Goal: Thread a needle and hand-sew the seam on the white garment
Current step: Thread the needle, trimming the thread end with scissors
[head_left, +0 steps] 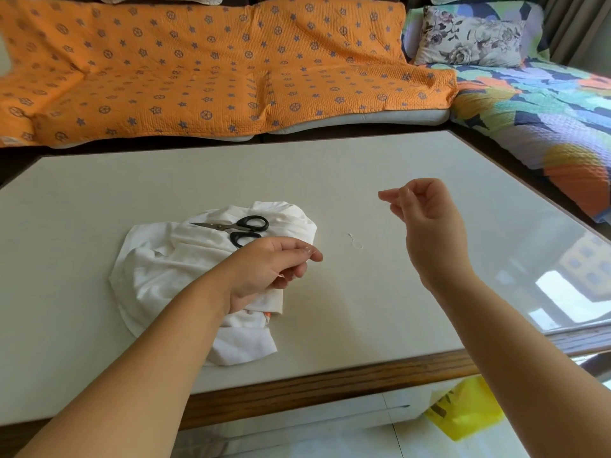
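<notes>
The white garment (172,269) lies crumpled on the table (363,166), left of centre. Black-handled scissors (241,228) rest on top of it. My left hand (271,269) hovers over the garment's right edge, thumb and forefinger pinched together, apparently on a thin white thread; no needle can be made out. My right hand (426,223) is raised above the table to the right, fingers curled, thumb and forefinger pinching a faint thread. A short curl of white thread (355,241) lies on the table between my hands.
A sofa with an orange patterned cover (215,71) runs behind the table. A multicoloured cover (545,110) and a floral cushion (469,38) sit at the right. A yellow plastic bag (463,414) lies on the floor below the table's wooden front edge.
</notes>
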Motion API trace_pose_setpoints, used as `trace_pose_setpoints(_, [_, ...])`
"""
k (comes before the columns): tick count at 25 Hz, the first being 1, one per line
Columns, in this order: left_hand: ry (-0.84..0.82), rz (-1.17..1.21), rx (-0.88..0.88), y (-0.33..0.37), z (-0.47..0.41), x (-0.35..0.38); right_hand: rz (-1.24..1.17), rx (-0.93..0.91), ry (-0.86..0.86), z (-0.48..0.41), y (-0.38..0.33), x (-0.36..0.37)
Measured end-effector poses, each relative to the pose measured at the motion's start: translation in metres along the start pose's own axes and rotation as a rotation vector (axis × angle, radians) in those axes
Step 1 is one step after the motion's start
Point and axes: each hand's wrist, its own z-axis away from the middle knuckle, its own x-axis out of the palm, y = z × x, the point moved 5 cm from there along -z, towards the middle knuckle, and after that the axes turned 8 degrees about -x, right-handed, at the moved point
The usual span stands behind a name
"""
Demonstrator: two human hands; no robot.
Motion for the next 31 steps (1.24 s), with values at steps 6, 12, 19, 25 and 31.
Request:
trace_pose_setpoints(6, [-0.018,-0.018,0.034,0.005,0.008,-0.009,0.385,-0.201,-0.106,-0.001,0.000,0.000])
trace_pose_setpoints(12, [-0.119,-0.026,0.001,0.004,0.023,-0.016,0.722,-0.369,-0.310,0.015,0.021,0.012])
trace_pose_setpoints(19, [-0.039,-0.103,-0.041,-0.001,0.045,-0.054,0.817,-0.308,-0.325,0.015,0.027,-0.008])
trace_pose_setpoints(25, [0.090,-0.364,-0.156,-0.010,0.056,-0.074,0.843,-0.305,-0.312,0.013,0.023,-0.018])
trace_pose_setpoints(31, [0.218,-0.467,-0.177,-0.013,0.060,-0.093,0.834,-0.328,-0.251,0.009,0.018,-0.024])
